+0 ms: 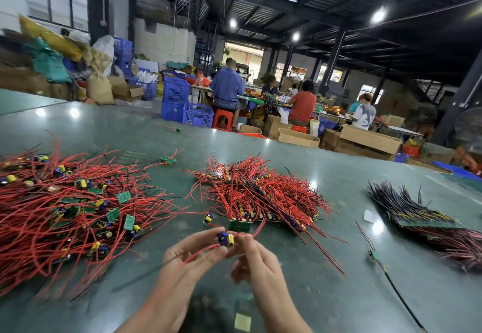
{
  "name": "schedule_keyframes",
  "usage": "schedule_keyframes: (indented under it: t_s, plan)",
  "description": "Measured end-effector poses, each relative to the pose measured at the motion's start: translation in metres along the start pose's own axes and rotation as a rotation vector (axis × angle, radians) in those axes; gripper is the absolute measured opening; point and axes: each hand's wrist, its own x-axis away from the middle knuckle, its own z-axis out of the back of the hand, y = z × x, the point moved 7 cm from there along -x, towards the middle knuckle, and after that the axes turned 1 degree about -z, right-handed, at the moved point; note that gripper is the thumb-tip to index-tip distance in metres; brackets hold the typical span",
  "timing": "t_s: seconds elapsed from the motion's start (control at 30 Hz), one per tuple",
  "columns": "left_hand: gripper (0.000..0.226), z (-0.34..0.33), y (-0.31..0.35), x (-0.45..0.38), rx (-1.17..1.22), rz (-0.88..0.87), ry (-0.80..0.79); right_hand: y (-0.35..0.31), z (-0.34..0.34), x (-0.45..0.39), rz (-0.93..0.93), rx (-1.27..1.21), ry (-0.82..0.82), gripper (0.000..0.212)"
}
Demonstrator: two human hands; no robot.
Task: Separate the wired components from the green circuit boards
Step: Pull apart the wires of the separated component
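Head view: the left hand and the right hand are brought together above the table, both pinching 1 small wired component, a blue-and-yellow part with a red lead running down across the left fingers. The 2-handed pinch at fingertip level probably serves to brace the part on both sides so it can be twisted or snapped away from its board; whether a board is attached behind the part cannot be told. A green circuit board lies on the table just beyond the fingertips, at the near edge of the centre pile of red-wired boards, which is judged to be the stock awaiting work because it lies within direct reach. The left pile holds loose single boards and components spread out in tangled red wire, consistent with a drop zone for handled pieces. At the right, a stack of black-wired boards sits well apart, with 1 stray wired piece between it and the hands. The table surface is smooth, dark green and glossy, reflecting the ceiling lamps. The room is a large workshop with a dark steel roof; seated workers occupy distant tables among blue crates and cardboard boxes.
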Motion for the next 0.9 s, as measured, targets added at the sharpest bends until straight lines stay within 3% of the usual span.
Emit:
schedule_keyframes:
  t_s: [0.17, 0.27, 0.37, 0.47, 0.53, 0.7, 0.9]
  plan:
    - [0.035, -0.007, -0.007, 0.004, -0.039, 0.009, -0.086, 0.004, 0.006, -0.001, -0.101, -0.276, -0.001, 0.025]
    - [0.033, -0.020, -0.011, 0.008, 0.059, 0.108, -0.171, 0.007, 0.007, 0.000, -0.173, -0.431, -0.049, 0.018]
    - [0.029, -0.024, -0.021, 0.012, 0.226, 0.362, -0.238, -0.002, 0.012, 0.000, -0.142, -0.368, -0.079, 0.017]
    - [0.040, -0.024, -0.024, 0.017, 0.169, 0.513, -0.312, -0.015, 0.018, 0.000, 0.025, 0.003, -0.048, 0.008]
    - [0.041, -0.020, -0.029, 0.016, 0.089, 0.530, -0.264, -0.017, 0.020, -0.001, 0.087, 0.149, -0.003, 0.019]
    - [0.022, -0.014, -0.033, 0.013, -0.018, 0.531, -0.197, -0.014, 0.017, -0.001, 0.126, 0.173, 0.036, 0.033]
    - [0.028, -0.012, -0.030, 0.006, 0.068, 0.458, -0.147, -0.012, 0.014, -0.004, 0.086, 0.001, -0.011, 0.008]
